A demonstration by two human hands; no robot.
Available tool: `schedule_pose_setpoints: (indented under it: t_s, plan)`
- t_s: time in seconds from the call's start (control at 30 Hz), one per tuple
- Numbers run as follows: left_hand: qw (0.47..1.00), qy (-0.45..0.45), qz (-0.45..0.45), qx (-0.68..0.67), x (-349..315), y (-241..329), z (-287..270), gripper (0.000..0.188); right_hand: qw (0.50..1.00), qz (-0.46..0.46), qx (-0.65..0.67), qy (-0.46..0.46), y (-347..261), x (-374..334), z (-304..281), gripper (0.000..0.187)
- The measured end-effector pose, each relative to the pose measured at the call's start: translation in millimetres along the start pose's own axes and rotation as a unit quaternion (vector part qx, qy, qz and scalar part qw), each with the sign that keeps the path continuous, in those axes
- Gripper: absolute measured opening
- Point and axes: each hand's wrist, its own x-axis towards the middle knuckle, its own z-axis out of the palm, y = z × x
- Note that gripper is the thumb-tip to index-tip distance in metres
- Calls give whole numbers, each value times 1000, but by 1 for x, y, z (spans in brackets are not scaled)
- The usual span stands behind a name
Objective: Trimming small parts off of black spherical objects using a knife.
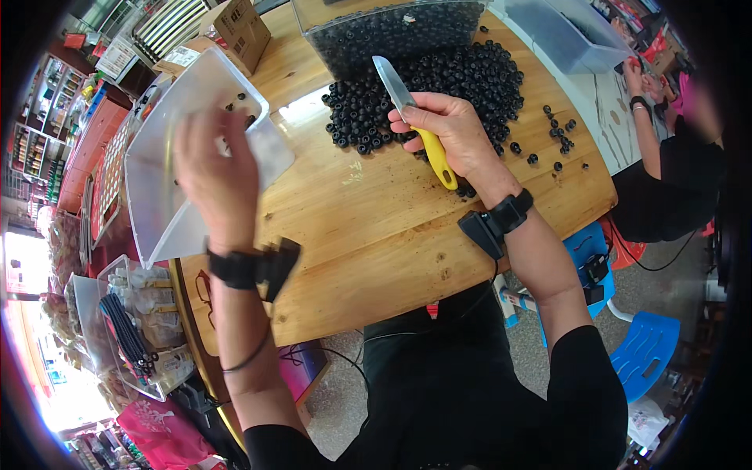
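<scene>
My right hand [464,135] is closed around a knife [435,157] with a yellow handle, its blade angled up and away to the left. Just beyond the blade, a heap of small round black pieces [489,90], some showing holes or pale centres, is spread on the wooden table. Over a translucent white bin [153,196] at the left, my left hand [218,168] is smeared by motion. Whether its fingers hold anything I cannot make out. A few dark bits lie inside that bin.
Behind the heap stands a clear box [392,39] of similar black pieces. Loose pieces [559,131] lie toward the table's right edge. At the back left is a cardboard box [237,35]. Across the right side, another person's hand [636,78] works near a plastic tub [564,35]. Blue stool [645,354] below.
</scene>
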Motion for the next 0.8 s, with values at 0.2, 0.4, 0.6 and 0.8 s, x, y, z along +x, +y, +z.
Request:
schedule_pose_setpoints:
  t_s: [0.2, 0.4, 0.6, 0.8]
  plan:
    - [966, -178, -101, -157, -74, 66, 43, 9, 1000, 6, 19, -13, 4, 0, 1, 31]
    - [961, -237, -138, -25, -85, 61, 78, 22, 999, 0, 32, -11, 5, 0, -3, 30]
    - [958, -255, -125, -50, -87, 55, 93, 21, 1000, -11, 16, -20, 5, -1, -1, 29]
    - [785, -185, -368, -464, -97, 57, 75, 9, 999, -17, -4, -43, -2, -7, 2, 26]
